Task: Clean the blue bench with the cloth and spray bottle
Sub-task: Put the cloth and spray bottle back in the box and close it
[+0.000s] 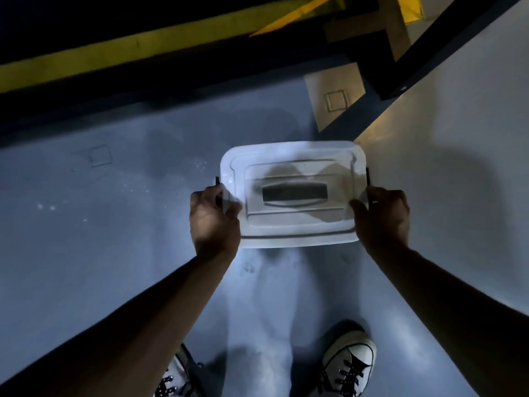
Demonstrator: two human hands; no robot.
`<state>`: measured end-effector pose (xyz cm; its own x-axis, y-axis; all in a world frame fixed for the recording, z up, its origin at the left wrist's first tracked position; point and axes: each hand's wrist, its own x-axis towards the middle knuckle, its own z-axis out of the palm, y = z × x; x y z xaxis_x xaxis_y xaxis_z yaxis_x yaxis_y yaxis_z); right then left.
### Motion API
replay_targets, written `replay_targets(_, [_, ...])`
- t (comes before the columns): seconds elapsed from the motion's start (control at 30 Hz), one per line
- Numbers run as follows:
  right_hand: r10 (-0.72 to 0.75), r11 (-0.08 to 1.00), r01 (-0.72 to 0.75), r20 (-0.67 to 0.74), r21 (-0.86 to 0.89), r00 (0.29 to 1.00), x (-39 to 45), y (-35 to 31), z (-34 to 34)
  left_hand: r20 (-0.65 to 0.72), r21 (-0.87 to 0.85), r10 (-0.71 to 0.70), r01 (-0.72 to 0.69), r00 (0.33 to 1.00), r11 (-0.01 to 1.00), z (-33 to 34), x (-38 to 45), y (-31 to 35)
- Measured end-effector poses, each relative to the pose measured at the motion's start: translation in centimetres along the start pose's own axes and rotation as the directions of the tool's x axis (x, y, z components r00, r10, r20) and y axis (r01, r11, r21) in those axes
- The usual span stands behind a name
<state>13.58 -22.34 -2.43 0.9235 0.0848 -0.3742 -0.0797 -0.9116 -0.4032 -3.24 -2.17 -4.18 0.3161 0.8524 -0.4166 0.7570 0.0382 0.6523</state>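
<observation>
We hold a lidded translucent plastic box (292,193) between our hands: the left hand (213,217) grasps its left end, the right hand (382,216) its right end, fingers curled round the dark side clips. Below the hands spreads the blue worktop (86,239), with pale flecks off to the left of the left hand, so we judge it not yet wiped. Neither cloth nor spray bottle is in sight; they may be inside the box, though the lid hides that. We judge the cleaning barely begun. No writing or brand can be read. Our laced sneakers (347,365) show below the forearms.
</observation>
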Motion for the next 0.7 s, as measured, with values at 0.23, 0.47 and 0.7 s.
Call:
replay_targets(0.23, [0.08,0.992,-0.061,0.166,-0.114,0.983,1.4,-0.8,-1.0,0.031,-0.069,-0.053,0.055,0.998,0.996,-0.6,0.0,0.2])
replay_targets(0.47, [0.097,0.991,-0.073,0.215,-0.114,0.972,2.9,-2.0,-3.0,0.044,0.05,-0.122,0.119,0.992,0.992,-2.3,1.5,1.0])
replay_targets(0.7, [0.213,0.966,-0.256,0.418,0.047,0.883,3.7,-1.3,-1.2,0.159,0.122,-0.238,0.22,0.958,0.968,-0.9,2.7,0.4])
